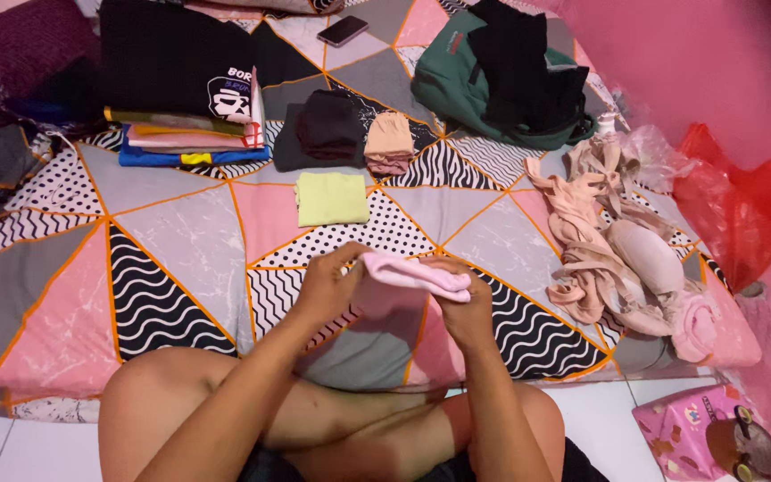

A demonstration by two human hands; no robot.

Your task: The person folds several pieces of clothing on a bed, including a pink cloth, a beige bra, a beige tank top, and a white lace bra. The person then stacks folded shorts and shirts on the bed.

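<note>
Both of my hands hold a small pink cloth (pixel 408 275) just above the patterned bedsheet (pixel 171 259), in front of my crossed legs. My left hand (pixel 327 284) grips its left end and my right hand (pixel 464 308) grips its right end from below. The cloth is bunched and partly folded between them. A folded pale yellow cloth (pixel 332 198) lies flat on the sheet a little beyond my hands.
A stack of folded clothes (pixel 191 134) topped by a black shirt lies far left, with dark and peach folded piles (pixel 350 132) beside it. A green backpack (pixel 484 80), a phone (pixel 343 30), loose beige undergarments (pixel 613 250) and a red plastic bag (pixel 742 210) lie to the right.
</note>
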